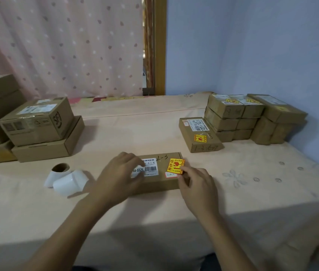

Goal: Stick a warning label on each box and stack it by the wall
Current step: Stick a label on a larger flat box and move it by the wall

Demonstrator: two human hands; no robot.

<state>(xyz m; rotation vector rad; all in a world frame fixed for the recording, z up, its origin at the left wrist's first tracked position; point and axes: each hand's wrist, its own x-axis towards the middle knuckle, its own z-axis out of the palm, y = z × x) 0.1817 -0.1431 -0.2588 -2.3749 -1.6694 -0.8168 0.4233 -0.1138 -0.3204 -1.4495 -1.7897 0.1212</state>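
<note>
Your left hand (120, 174) rests on the box (161, 181), fingers loose. On your right hand (198, 185), curled fingers (185, 170) pinch the warning label (174, 165).

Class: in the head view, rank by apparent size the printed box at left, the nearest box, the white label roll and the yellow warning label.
1. printed box at left
2. nearest box, partly covered
3. white label roll
4. yellow warning label

Pink dotted curtain (61, 45), wooden frame (159, 45), blue wall (252, 45).
</note>
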